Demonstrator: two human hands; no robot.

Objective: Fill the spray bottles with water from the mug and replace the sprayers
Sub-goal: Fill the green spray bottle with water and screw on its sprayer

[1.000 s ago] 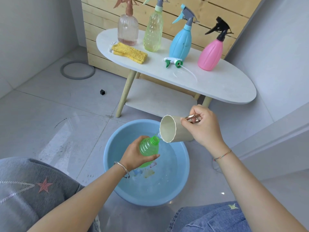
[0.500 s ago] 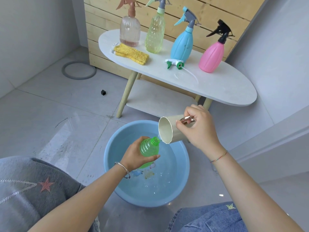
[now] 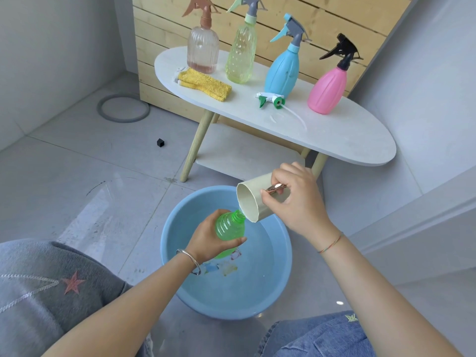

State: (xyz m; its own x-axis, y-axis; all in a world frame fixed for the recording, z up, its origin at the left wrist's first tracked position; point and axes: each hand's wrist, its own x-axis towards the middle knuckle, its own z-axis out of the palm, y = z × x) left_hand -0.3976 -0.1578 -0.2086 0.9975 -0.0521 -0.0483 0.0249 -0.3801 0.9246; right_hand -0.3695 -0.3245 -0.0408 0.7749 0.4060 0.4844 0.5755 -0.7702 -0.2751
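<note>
The left hand [image 3: 206, 240] is clamped around the green bottle [image 3: 230, 226] and holds it tilted above the blue basin [image 3: 244, 292]. The right hand [image 3: 296, 204] grips the handle of the cream mug [image 3: 251, 199], which is tipped above the basin with its rim at the bottle's open neck. The left hand covers the lower bottle body. Beyond the basin, the white surface [image 3: 347, 140] carries the detached sprayer [image 3: 270, 99], a yellow cloth [image 3: 206, 85], a blue spray bottle [image 3: 283, 70] and a pink spray bottle [image 3: 327, 91].

The held bottle [image 3: 230, 226] is green, the mug [image 3: 251, 202] cream, the basin [image 3: 226, 300] light blue, the cloth [image 3: 204, 84] yellow, the bench [image 3: 334, 135] white.
</note>
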